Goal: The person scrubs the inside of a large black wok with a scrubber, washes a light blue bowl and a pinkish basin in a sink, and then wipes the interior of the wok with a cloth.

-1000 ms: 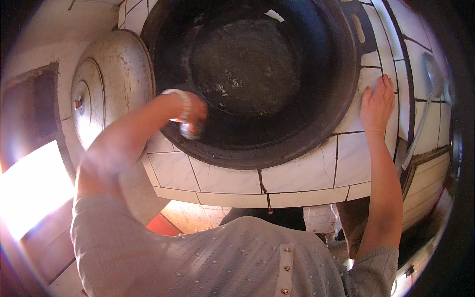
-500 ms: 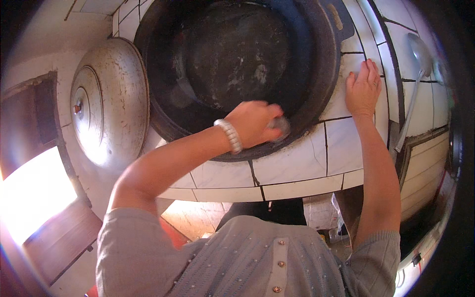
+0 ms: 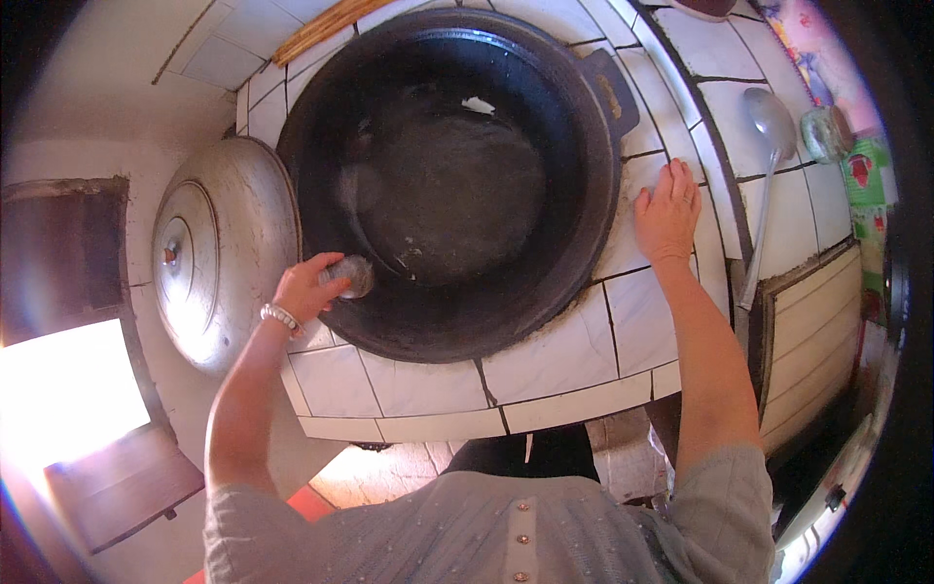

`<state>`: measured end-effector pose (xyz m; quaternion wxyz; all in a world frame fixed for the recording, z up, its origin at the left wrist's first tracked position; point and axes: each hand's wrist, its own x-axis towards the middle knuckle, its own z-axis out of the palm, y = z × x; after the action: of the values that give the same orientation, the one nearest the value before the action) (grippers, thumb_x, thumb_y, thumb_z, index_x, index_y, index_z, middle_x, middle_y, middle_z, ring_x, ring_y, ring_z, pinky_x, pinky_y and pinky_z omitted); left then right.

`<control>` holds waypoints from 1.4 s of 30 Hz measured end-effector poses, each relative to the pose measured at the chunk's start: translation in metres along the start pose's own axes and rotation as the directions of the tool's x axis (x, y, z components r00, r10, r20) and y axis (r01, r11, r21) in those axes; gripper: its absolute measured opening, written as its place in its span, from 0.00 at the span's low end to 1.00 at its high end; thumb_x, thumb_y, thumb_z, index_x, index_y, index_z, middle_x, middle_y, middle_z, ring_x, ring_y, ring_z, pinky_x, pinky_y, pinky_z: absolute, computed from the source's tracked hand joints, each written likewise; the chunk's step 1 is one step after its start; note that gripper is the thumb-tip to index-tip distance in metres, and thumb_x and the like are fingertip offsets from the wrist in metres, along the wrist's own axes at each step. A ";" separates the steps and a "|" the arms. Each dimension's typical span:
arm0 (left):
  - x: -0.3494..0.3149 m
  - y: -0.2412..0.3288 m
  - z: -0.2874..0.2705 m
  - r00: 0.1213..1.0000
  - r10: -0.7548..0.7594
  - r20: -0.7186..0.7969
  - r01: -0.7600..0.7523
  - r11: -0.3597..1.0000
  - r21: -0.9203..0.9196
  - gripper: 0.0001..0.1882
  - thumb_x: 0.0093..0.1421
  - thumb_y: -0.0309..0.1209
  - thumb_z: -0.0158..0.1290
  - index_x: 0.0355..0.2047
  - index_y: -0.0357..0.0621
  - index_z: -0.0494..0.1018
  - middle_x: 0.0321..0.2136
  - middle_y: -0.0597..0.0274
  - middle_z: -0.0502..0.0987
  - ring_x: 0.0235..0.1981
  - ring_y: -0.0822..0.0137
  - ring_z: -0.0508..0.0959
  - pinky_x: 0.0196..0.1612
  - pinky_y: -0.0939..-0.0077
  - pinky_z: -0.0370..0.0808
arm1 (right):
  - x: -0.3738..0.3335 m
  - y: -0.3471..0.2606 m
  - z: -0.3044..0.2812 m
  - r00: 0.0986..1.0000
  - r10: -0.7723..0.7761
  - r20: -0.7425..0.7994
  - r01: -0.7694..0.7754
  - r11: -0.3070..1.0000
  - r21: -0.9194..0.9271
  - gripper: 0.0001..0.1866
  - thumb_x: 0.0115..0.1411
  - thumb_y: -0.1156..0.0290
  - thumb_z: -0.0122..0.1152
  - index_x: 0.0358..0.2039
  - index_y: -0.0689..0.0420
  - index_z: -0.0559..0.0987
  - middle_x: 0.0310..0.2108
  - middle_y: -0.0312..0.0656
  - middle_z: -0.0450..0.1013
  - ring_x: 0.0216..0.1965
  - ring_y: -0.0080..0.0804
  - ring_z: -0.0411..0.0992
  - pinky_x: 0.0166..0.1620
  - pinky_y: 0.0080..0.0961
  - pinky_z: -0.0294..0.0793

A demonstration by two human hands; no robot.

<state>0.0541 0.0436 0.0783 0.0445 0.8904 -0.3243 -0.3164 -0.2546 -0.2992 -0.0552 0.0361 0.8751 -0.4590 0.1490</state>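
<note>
A large black wok (image 3: 452,195) is set into the white-tiled stovetop, with a shallow layer of water and a small white patch inside it. My left hand (image 3: 304,290), with a beaded bracelet at the wrist, is at the wok's near left rim. Its fingers are closed round a silvery metal scouring pad (image 3: 352,276), which lies against the inner wall. To the right of the wok, my right hand (image 3: 669,216) rests flat on the tiles with its fingers stretched out and nothing in them.
A big metal lid (image 3: 219,255) leans at the left of the wok. On the right ledge lie a long-handled metal ladle (image 3: 771,127) and a round greyish-green thing (image 3: 827,133). Wooden sticks (image 3: 326,27) lie behind the wok. The tiled edge (image 3: 438,426) runs along my front.
My left hand has swept the scouring pad from the wok's near right side to its left rim. The whole view has shifted, and my right hand still rests on the tiles.
</note>
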 end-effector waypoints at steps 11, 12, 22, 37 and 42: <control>-0.062 0.061 0.147 0.966 -0.260 0.005 0.029 0.088 -0.996 0.21 0.56 0.34 0.52 0.49 0.41 0.66 0.29 0.63 0.74 0.21 0.74 0.72 0.23 0.84 0.69 | 0.001 0.008 0.003 0.999 0.027 -0.037 -0.021 0.990 0.142 0.26 0.51 0.63 0.53 0.48 0.66 0.66 0.53 0.48 0.59 0.59 0.41 0.52 0.58 0.42 0.50; -0.071 0.065 0.153 0.970 -0.241 0.008 0.021 0.051 -0.998 0.21 0.55 0.30 0.52 0.49 0.40 0.65 0.31 0.64 0.74 0.23 0.73 0.73 0.25 0.82 0.70 | 0.000 0.011 0.004 1.000 0.014 -0.017 -0.011 0.987 0.157 0.26 0.51 0.63 0.53 0.48 0.67 0.66 0.53 0.49 0.59 0.59 0.42 0.53 0.58 0.42 0.51; -0.112 0.102 0.180 0.982 -0.160 0.096 0.035 -0.348 -0.937 0.14 0.58 0.34 0.48 0.41 0.38 0.66 0.31 0.54 0.74 0.30 0.62 0.76 0.33 0.75 0.75 | -0.131 -0.055 -0.067 0.996 0.000 0.087 -0.077 0.451 0.889 0.11 0.50 0.68 0.57 0.33 0.60 0.73 0.32 0.46 0.71 0.37 0.39 0.69 0.41 0.32 0.68; -0.143 0.142 0.224 0.818 0.433 -0.379 -0.571 0.530 -0.627 0.32 0.57 0.30 0.46 0.59 0.35 0.47 0.46 0.49 0.65 0.38 0.58 0.73 0.40 0.72 0.72 | -0.227 -0.114 -0.150 0.727 0.016 0.687 -0.625 -0.400 0.670 0.24 0.57 0.62 0.55 0.47 0.64 0.61 0.37 0.43 0.67 0.37 0.29 0.69 0.32 0.24 0.72; -0.180 0.123 0.195 0.840 0.531 -0.110 -0.503 0.685 -0.527 0.35 0.55 0.27 0.48 0.60 0.38 0.45 0.42 0.51 0.64 0.41 0.61 0.72 0.40 0.75 0.71 | -0.248 -0.121 -0.148 0.727 0.020 0.687 -0.525 -0.629 0.573 0.19 0.58 0.66 0.52 0.45 0.64 0.65 0.38 0.45 0.68 0.38 0.32 0.69 0.40 0.28 0.71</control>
<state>-0.2352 0.0807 0.0547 0.3704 0.7049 -0.4611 -0.3914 -0.3220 -0.0036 0.0223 -0.8375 0.2506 -0.3611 0.3246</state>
